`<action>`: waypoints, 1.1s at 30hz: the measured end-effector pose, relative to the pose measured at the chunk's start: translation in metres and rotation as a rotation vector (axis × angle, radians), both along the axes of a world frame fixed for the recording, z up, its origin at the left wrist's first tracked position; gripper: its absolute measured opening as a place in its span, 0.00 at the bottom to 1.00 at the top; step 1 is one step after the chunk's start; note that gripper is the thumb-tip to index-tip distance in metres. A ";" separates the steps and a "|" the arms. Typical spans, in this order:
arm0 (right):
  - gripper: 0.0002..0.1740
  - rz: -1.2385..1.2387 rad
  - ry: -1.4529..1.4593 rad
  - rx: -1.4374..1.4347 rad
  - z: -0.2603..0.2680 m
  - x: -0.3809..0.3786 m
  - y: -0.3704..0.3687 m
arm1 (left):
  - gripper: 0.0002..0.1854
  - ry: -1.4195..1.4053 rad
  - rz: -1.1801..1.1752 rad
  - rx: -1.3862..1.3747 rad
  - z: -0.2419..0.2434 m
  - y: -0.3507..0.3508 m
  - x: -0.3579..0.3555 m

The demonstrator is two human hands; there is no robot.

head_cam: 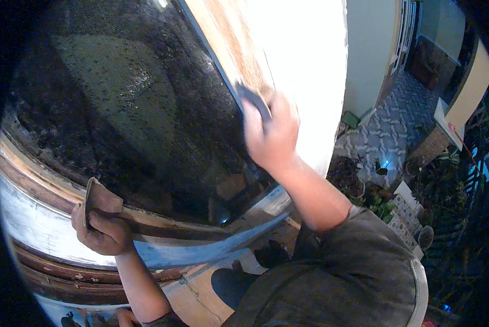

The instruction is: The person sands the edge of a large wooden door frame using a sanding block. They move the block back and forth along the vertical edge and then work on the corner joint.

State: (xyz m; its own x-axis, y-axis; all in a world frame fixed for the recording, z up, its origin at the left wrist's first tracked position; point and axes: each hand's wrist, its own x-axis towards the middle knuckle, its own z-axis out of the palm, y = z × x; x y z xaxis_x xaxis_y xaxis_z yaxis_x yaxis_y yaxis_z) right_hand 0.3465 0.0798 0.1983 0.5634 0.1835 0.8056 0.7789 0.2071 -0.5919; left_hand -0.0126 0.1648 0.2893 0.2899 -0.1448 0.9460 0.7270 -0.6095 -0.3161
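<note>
My right hand (275,131) grips a thin dark piece of sheet material (253,99), seemingly sandpaper, against a light wooden frame (224,36). That hand is blurred. My left hand (103,233) holds a brown folded sheet or flat pad (103,198), also like sandpaper, its fingers closed round the lower end. It is beside the lower wooden edge (44,178) of the frame. Between my hands spreads a dark, glossy window pane (146,106) with reflections and a greenish patch.
A bright white wall (310,49) adjoins the frame. At right are a patterned tile floor (385,110), potted plants (383,210) and a curved ledge (473,77). Below lie a wooden surface (203,290) with a thin cord and brown mouldings (72,274). Part of another person's arm (127,316) shows at the bottom.
</note>
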 end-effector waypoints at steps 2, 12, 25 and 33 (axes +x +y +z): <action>0.05 -0.031 -0.021 0.056 -0.021 -0.005 -0.006 | 0.12 -0.033 -0.007 0.030 -0.001 0.001 0.000; 0.07 0.007 -0.040 0.123 -0.083 -0.005 -0.001 | 0.14 -0.022 -0.063 -0.044 0.002 -0.003 0.006; 0.06 0.013 -0.113 0.075 -0.132 -0.004 -0.014 | 0.17 -0.120 -0.079 -0.113 0.000 -0.005 0.012; 0.05 0.107 0.095 -0.011 -0.151 -0.002 -0.013 | 0.19 -0.108 -0.098 -0.131 0.003 -0.006 0.008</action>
State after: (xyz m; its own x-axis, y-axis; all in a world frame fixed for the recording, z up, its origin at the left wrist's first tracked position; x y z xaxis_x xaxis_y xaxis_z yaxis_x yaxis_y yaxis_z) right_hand 0.3448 0.0667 0.0469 0.6135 0.2549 0.7474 0.6933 0.2794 -0.6643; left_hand -0.0045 0.1585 0.2925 0.1767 -0.0412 0.9834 0.6877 -0.7096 -0.1533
